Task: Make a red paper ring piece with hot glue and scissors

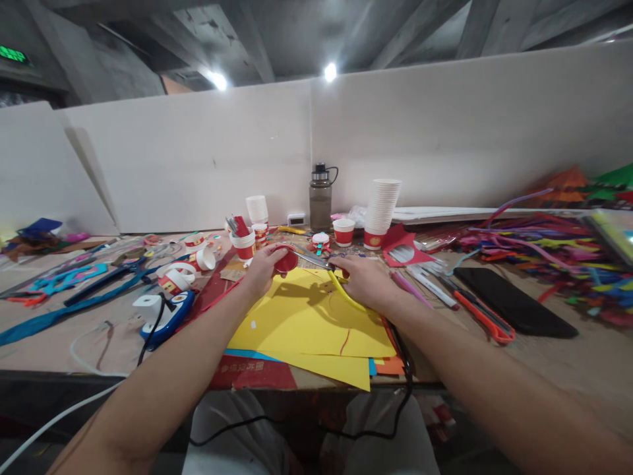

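Observation:
My left hand [263, 269] pinches a small rounded red piece [287, 262], which looks like paper, above the table. In my right hand [360, 280] is a pair of scissors [312, 260] with yellow handles. Its metal blades point left and reach the red piece; whether they are biting into it cannot be made out. Below both hands lie yellow paper sheets [297, 323], stacked over blue and orange ones. A red sheet with a round hole [414, 243] rests to the right, beyond my right hand.
Paper cups [383, 204] are stacked at the back beside a dark bottle [320, 201]. A phone [512, 300] and an orange utility knife [487, 318] lie right, near colourful pipe cleaners [548, 254]. A blue-and-white power strip [171, 316] with cables sits left.

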Action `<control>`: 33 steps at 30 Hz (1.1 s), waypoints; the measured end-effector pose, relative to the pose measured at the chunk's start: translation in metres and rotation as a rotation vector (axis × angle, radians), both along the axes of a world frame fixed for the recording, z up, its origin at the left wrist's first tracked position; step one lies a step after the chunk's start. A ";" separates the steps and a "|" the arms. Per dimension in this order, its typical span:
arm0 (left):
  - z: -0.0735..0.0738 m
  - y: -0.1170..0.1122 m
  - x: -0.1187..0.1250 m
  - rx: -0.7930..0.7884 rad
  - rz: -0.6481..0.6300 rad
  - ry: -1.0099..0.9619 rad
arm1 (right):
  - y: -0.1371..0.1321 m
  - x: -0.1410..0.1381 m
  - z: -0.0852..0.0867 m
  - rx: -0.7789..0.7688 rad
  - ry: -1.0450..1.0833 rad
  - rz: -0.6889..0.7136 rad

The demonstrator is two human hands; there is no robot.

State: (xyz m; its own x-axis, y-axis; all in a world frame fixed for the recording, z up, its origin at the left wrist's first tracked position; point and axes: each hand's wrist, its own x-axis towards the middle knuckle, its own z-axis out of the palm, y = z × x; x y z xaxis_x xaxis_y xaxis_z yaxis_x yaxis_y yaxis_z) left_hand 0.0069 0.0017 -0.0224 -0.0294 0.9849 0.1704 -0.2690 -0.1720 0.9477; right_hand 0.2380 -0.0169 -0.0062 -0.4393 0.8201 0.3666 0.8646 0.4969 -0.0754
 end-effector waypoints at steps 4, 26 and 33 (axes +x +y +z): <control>0.000 -0.002 0.002 0.004 -0.012 0.007 | 0.001 -0.001 -0.002 0.006 0.017 0.015; 0.004 0.002 -0.005 0.000 0.058 -0.054 | 0.004 0.005 -0.001 0.021 -0.004 0.035; 0.002 0.003 -0.006 -0.034 0.076 -0.067 | 0.002 0.003 0.000 0.013 -0.055 0.008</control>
State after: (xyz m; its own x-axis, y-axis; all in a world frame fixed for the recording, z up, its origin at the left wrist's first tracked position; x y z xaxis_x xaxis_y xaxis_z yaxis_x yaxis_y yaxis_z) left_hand 0.0011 0.0051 -0.0206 -0.1146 0.9847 0.1316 -0.3193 -0.1619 0.9337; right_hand 0.2413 -0.0152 -0.0062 -0.4652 0.8118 0.3529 0.8634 0.5041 -0.0216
